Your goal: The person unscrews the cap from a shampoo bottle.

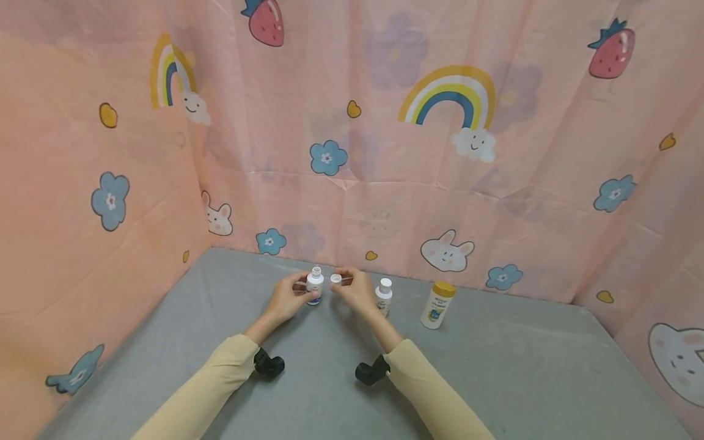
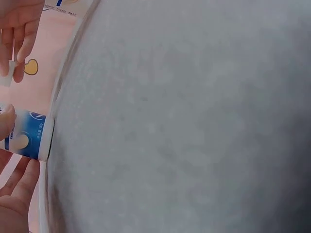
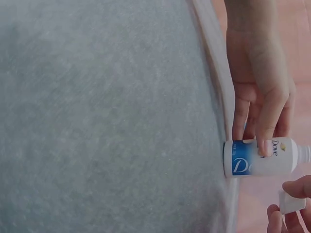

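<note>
A pink patterned curtain [image 1: 379,201] backs the grey tabletop [image 1: 522,360]. Near its far edge, the left hand [image 1: 285,297] grips an uncapped white bottle [image 1: 315,282] upright, while the right hand [image 1: 359,292] pinches a white cap [image 1: 336,278] just beside its neck. Handling the cap well probably calls for steadying the bottle low, without squeezing, so the open neck stays upright.

You stand at a makeshift booth, wider premises undetermined: pink cartoon-print curtains [image 1: 379,162], visibly creased and hanging in folds, enclose your grey counter [image 1: 319,373] on three sides.
</note>
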A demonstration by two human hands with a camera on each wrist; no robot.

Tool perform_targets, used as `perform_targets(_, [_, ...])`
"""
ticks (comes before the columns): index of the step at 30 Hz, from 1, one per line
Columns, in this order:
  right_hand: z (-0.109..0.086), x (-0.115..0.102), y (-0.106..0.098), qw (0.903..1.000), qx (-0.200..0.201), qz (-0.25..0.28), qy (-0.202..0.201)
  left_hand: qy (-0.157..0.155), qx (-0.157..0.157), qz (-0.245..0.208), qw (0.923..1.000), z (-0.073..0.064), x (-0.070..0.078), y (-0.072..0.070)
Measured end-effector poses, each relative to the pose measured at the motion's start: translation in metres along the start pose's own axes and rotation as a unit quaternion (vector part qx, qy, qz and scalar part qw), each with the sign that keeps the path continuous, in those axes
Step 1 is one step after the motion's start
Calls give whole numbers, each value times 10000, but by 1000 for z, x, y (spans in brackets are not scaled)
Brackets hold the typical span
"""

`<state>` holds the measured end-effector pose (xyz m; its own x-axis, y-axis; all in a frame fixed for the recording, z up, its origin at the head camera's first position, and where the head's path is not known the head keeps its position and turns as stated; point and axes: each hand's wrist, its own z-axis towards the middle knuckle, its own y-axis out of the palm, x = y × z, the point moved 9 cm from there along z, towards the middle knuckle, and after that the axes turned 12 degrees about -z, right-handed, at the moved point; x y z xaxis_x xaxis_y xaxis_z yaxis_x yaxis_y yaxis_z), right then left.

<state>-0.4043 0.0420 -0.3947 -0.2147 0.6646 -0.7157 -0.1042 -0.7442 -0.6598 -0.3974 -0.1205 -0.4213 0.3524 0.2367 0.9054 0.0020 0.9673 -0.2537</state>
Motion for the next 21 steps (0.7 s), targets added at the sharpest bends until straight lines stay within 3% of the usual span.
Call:
perform_targets(8, [0,1,6,9998,-140,-9,-128,37,-208,-143,9997,0,-4,1])
perform_targets(15, [0,2,11,9993,-233,-68,-275,-182,-402,-352,9984,-1,-9,3])
perform_targets(21, [1,3,16,9983,-377,-257,-374,-173,-594,-407,9973,-1,-7,5])
